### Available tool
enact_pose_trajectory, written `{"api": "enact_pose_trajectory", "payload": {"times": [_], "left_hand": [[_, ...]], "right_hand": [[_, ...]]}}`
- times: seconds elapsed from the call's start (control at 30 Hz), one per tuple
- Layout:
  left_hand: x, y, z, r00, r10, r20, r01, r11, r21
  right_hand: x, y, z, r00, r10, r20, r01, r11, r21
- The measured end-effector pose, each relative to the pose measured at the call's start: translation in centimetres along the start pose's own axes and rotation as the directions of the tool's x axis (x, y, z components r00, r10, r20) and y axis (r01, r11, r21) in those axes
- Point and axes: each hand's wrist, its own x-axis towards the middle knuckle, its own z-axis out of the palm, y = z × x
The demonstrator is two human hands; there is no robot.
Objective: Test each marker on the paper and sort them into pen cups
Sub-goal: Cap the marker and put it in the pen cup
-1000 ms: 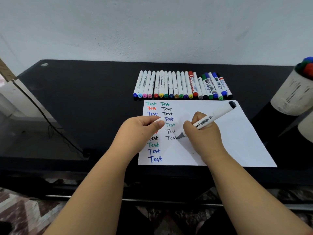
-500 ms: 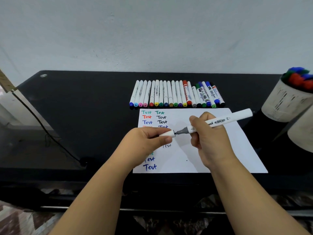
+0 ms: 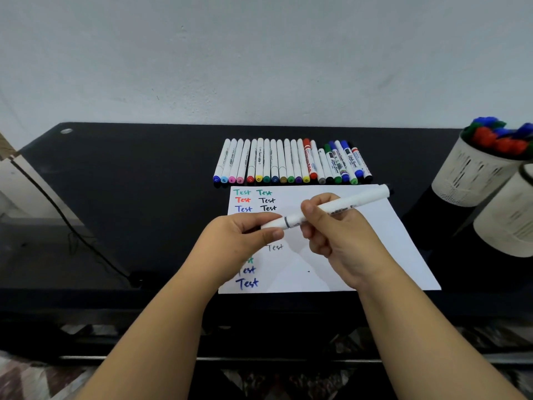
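White cup (image 3: 473, 174): red, blue, green markers | both hands grip white marker (image 3: 326, 210)

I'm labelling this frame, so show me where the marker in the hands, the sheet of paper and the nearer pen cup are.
marker (image 3: 340, 209): head view, on its white barrel.
sheet of paper (image 3: 383, 255): head view, on its blank right part.
nearer pen cup (image 3: 507, 217): head view, on its white side wall.

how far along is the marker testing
Done: two columns of "Test" words on the white paper sheet; coloured-cap markers fill the far white perforated cup. In hand: left hand and right hand capping a white marker. Left: the row of white-barrelled markers.
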Motion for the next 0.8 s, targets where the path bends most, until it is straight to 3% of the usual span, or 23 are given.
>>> {"api": "enact_pose_trajectory", "payload": {"times": [0.13,0.53,0.8], "left_hand": [[-0.1,0.1,-0.1,1.0,-0.011,-0.004,0.011,1.0,-0.018],[-0.1,-0.6,1.1,0.998,0.023,-0.059,-0.024,1.0,-0.012],[0.5,-0.4,1.6,0.998,0.008,-0.055,-0.005,0.999,0.053]], "right_hand": [[0.1,-0.2,-1.2,0.998,-0.012,0.068,0.016,0.998,-0.055],[0.7,1.2,-0.4,0.995,0.085,-0.052,-0.082,0.995,0.063],[1.3,1.0,-0.4,0.963,0.087,-0.256,-0.056,0.991,0.126]]}}
